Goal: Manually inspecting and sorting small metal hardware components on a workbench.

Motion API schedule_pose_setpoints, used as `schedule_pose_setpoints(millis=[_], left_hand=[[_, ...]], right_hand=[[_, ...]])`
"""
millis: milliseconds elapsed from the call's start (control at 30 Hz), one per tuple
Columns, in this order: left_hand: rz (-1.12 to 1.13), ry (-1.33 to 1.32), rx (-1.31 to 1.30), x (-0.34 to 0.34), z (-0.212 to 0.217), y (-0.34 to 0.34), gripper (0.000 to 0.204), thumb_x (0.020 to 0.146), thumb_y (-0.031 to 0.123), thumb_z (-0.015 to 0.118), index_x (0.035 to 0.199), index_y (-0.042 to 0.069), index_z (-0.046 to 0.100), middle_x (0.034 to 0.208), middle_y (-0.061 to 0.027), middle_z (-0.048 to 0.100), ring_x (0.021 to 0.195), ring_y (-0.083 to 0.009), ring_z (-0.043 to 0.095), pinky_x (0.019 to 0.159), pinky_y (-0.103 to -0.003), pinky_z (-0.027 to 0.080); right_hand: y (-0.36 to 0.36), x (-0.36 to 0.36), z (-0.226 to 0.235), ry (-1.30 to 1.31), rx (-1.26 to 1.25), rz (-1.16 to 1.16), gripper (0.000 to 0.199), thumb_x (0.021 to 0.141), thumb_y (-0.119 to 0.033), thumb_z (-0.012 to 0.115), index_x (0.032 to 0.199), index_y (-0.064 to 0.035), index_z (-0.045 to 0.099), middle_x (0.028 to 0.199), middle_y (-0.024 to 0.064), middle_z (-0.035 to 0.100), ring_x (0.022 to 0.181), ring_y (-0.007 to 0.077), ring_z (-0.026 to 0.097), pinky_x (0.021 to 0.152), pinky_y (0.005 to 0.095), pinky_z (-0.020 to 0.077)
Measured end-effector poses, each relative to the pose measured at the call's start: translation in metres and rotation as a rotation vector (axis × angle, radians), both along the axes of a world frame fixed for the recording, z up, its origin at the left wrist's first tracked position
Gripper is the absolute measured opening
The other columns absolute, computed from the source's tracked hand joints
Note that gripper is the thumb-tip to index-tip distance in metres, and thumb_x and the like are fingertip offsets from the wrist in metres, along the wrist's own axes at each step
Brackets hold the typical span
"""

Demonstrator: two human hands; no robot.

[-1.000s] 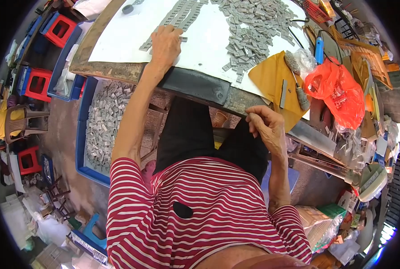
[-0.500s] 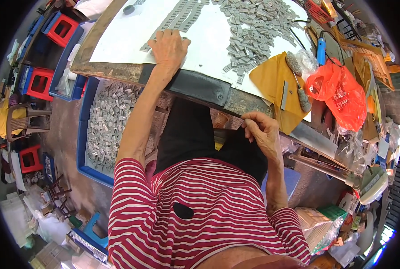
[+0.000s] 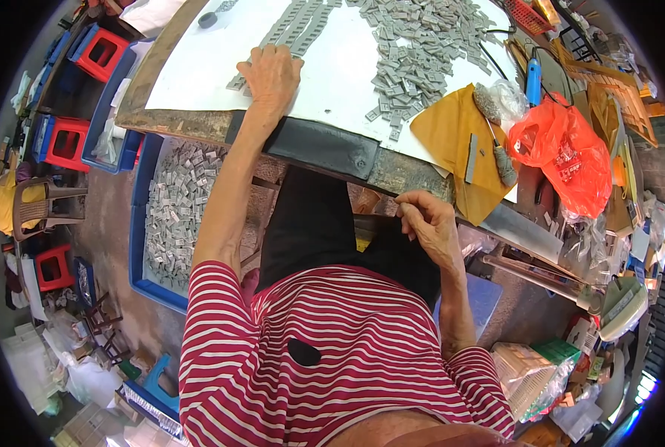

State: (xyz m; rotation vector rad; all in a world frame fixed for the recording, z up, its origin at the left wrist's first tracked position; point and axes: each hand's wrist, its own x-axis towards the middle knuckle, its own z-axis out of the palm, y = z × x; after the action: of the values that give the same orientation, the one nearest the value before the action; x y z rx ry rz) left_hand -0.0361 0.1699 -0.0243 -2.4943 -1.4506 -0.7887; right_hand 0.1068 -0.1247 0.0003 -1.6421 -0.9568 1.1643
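Currently L hand (image 3: 271, 73) lies flat, fingers spread, pressing a strip of joined small grey rectangular pieces (image 3: 291, 28) on the white sheet (image 3: 332, 67) covering the worktop (image 3: 176, 119); no closed grip, palm just pins the strip end. R hand (image 3: 428, 223) sits below the worktop edge by the black lap cloth (image 3: 310, 223), fingertips pinched together; cannot tell what's in the grip. Loose heap of the same grey pieces (image 3: 414, 52) is near, to the R. Judgement: keep palm pressure even so the strip doesn't skew; bring R hand up w/o brushing the heap.
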Motion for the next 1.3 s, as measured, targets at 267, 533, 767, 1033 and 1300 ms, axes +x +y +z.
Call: schedule_pose_setpoints(millis=[267,533,767,1033,1300], left_hand=[[-0.058,-0.023,0.006,-0.001,-0.002,0.003,0.019,0.073,0.024,0.06,0.075,0.005,0.06,0.082,-0.0087,0.058,0.086,-0.0259,0.049,0.073,-0.047,0.031],[-0.067,-0.029,0.011,-0.009,0.002,0.004,0.016,0.074,0.026,0.058,0.073,0.009,0.06,0.079,-0.0073,0.06,0.085,-0.029,0.053,0.069,-0.049,0.035],[-0.281,-0.189,-0.067,-0.007,0.015,-0.027,0.014,0.076,0.021,0.058,0.075,0.008,0.06,0.078,-0.0071,0.06,0.079,-0.0266,0.054,0.069,-0.04,0.039],[-0.496,-0.363,-0.244,0.009,0.023,-0.078,0.009,0.077,0.012,0.058,0.079,0.003,0.059,0.075,-0.0102,0.058,0.075,-0.0256,0.053,0.068,-0.036,0.041],[-0.511,-0.373,-0.29,0.013,0.02,-0.084,0.007,0.076,0.009,0.056,0.079,0.004,0.058,0.078,-0.0091,0.058,0.078,-0.0253,0.052,0.069,-0.037,0.04]], right_hand=[[-0.003,-0.002,-0.002,0.005,0.022,-0.015,0.014,0.086,-0.007,0.05,0.094,0.0013,0.057,0.072,0.002,0.055,0.055,0.005,0.05,0.046,0.0167,0.0396],[-0.006,0.013,0.013,0.094,0.002,-0.009,0.016,0.086,-0.01,0.051,0.094,0.001,0.058,0.071,0.0026,0.056,0.055,0.0051,0.05,0.046,0.0173,0.0393],[-0.003,0.07,0.036,-0.112,0.225,-0.304,0.015,0.084,-0.009,0.05,0.09,0.0026,0.059,0.061,0.0012,0.054,0.052,0.0062,0.051,0.044,0.0189,0.0381],[0.018,0.126,-0.016,-1.157,0.294,-0.385,0.009,0.076,-0.009,0.055,0.08,-0.0021,0.058,0.073,0.0132,0.058,0.069,0.0281,0.058,0.062,0.036,0.0457],[0.021,0.126,-0.022,-1.376,0.257,-0.289,0.008,0.076,-0.008,0.058,0.082,-0.0039,0.058,0.077,0.0126,0.055,0.069,0.0305,0.056,0.061,0.0368,0.0452]])
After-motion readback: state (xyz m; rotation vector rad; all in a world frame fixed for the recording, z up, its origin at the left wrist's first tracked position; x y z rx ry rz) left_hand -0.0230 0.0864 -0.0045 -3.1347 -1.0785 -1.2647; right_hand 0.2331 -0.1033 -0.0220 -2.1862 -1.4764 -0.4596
